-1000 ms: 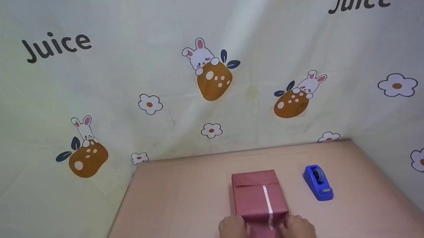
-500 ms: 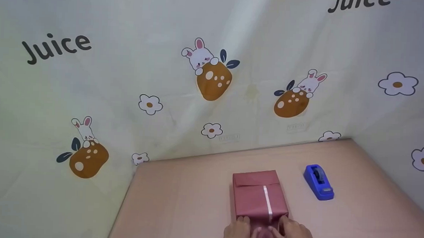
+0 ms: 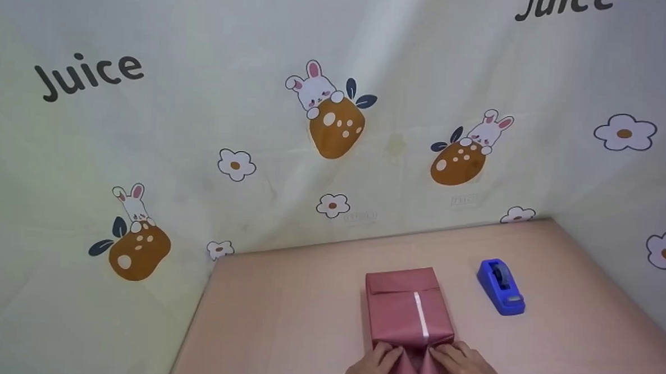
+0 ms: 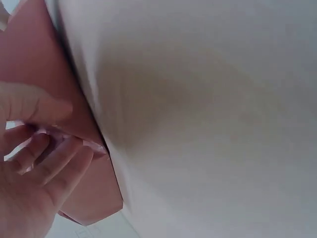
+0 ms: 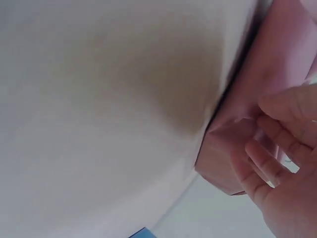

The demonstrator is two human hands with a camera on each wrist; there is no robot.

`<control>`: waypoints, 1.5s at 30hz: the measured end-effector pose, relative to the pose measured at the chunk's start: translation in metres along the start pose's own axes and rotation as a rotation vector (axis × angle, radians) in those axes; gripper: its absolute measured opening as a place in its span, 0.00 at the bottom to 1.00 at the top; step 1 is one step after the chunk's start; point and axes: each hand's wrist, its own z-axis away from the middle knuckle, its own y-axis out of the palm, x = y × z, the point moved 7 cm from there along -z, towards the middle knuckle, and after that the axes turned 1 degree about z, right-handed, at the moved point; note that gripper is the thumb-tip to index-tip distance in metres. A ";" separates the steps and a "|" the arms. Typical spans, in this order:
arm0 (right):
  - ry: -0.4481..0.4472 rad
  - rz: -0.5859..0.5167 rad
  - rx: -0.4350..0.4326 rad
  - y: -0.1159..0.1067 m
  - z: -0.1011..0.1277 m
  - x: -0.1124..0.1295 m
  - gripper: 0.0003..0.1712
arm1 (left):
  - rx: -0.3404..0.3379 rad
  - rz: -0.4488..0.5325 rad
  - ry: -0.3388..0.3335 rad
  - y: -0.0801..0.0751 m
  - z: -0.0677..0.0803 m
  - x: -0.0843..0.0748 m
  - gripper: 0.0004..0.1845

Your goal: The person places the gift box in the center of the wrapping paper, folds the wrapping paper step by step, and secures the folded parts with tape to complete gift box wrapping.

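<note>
Near the front edge of the pinkish table (image 3: 282, 319), lying flat with its long side running away from the person: a box wrapped in dusty-red paper (image 3: 409, 311), a strip of clear tape (image 3: 420, 321) down its top seam. Far end already folded shut. Near end still loose, paper drawn in toward the middle in soft creases. Left hand (image 3: 373, 368) at the left corner of that near end, fingers (image 4: 54, 163) curled over the paper's folded edge and pinching it against the box; right hand (image 3: 468, 370) mirrored at the right corner, fingers (image 5: 270, 158) bent round the flap there. Both grips closed on wrapping paper, not on the box itself. Judged from the creases: thin, light paper, easy to crumple or tear at corners, somewhat slick; box beneath stiff enough to press against. Best held at the folded edges close to the corners, with flat pressure rather than a pull. Blue tape dispenser (image 3: 500, 287) standing to the right, apart from the box. Behind, a pale cloth backdrop (image 3: 201, 119) printed with rabbits and flowers.
</note>
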 end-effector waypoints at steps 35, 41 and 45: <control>0.070 -0.241 0.011 -0.033 -0.016 -0.016 0.17 | -0.070 0.160 0.021 -0.044 -0.007 0.020 0.08; 0.003 -0.200 -0.117 -0.039 -0.023 -0.018 0.15 | -0.031 0.058 -0.086 -0.036 -0.015 0.016 0.26; -0.010 -0.213 -0.190 -0.041 -0.024 -0.021 0.13 | -0.118 0.052 -0.128 -0.041 -0.022 0.016 0.14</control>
